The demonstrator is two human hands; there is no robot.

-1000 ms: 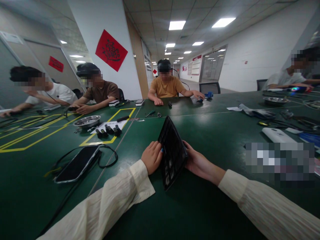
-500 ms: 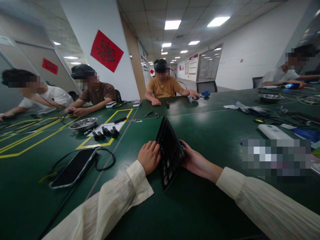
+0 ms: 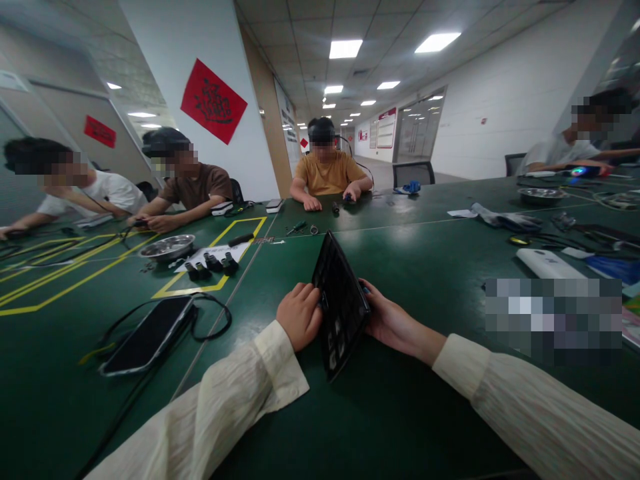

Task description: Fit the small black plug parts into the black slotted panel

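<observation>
A thin black rectangular panel point(image 3: 340, 317) stands tilted on edge in front of me, with a grid of dark sections on the face turned to my left. My right hand point(image 3: 393, 323) grips its right edge from behind, and a bit of blue shows at the fingertips. At the panel's left face is my left hand point(image 3: 300, 317), its fingers curled and pressed together against it. Something small and dark bluish shows by those fingertips, too hidden to name. The panel's far side is out of sight.
On the green table point(image 3: 425, 413), a phone point(image 3: 147, 337) with a black cable lies left. Beyond are black cylindrical parts point(image 3: 213, 263) and a metal bowl point(image 3: 167, 248). A white power bank point(image 3: 550, 270) lies right. A person point(image 3: 327, 170) sits opposite; others sit left and right.
My hands and the black panel stay almost still. Across the table, the person's hand at the right of my view has moved inward, away from the blue object.
</observation>
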